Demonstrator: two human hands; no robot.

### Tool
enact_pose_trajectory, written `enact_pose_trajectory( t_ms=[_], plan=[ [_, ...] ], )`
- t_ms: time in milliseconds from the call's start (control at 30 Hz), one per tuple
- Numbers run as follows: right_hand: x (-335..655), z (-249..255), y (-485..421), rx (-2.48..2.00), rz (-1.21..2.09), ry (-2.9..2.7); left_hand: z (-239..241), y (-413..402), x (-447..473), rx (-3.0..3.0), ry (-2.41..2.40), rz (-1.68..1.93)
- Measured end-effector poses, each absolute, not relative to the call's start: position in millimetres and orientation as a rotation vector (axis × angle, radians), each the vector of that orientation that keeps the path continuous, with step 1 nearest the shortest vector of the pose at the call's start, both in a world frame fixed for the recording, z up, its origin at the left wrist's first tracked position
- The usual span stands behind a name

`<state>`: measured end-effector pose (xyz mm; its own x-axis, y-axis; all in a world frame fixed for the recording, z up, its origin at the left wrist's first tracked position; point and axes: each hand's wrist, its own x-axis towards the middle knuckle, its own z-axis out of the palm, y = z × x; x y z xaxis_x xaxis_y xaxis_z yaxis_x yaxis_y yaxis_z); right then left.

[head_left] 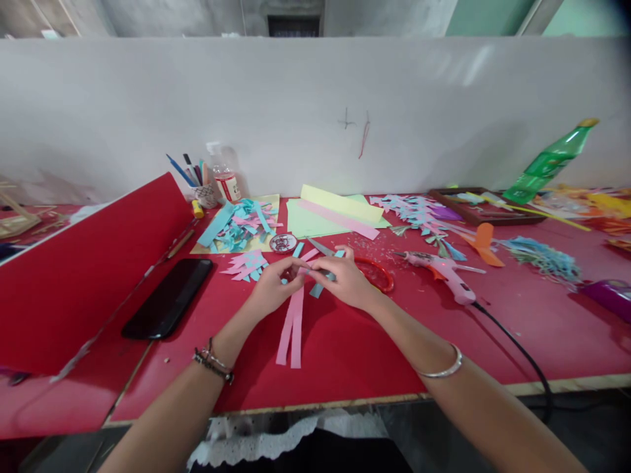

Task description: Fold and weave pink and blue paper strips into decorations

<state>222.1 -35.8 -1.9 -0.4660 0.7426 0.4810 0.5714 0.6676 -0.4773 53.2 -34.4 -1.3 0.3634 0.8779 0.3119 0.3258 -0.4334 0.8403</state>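
My left hand [279, 282] pinches pink paper strips [292, 328], whose two long ends hang toward the front of the table. Fingertip to fingertip with it, my right hand [344, 276] is closed at the top of the same pink paper; the exact fold there is partly hidden by the fingers. Under and beside my right hand show bits of a light blue paper strip [316, 290]. Scissors with red handles [382, 272] lie just behind that hand, partly covered by it. Left of my hands rests a small pile of cut pink and blue pieces [249, 264].
A black phone [168, 299] and a propped red board [98, 276] stand left. A pink glue gun [444, 269] lies right, its cord running off the front edge. Behind are a blue-pink strip heap [239, 223], coloured sheets [315, 220], fringed paper [414, 213] and a tilted green bottle [547, 167].
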Motion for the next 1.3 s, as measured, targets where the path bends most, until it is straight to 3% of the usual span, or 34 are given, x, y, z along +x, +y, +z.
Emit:
enact_pose_trajectory(
  t_ms=[233,567,1100,1300],
  plan=[
    [221,1,-36,-0.901,0.605,-2.052,0,-40,57,1.700,0.911,0.874],
    [216,-1,-39,-0.924,0.645,-2.041,-9,-38,58,1.313,0.761,0.783],
    [213,-1,-42,-1.017,0.687,-1.877,-12,-36,62,1.636,1.023,1.002],
    [224,-9,-32,-0.977,0.994,-1.705,-1,-32,54,1.595,1.037,1.152]
  ],
)
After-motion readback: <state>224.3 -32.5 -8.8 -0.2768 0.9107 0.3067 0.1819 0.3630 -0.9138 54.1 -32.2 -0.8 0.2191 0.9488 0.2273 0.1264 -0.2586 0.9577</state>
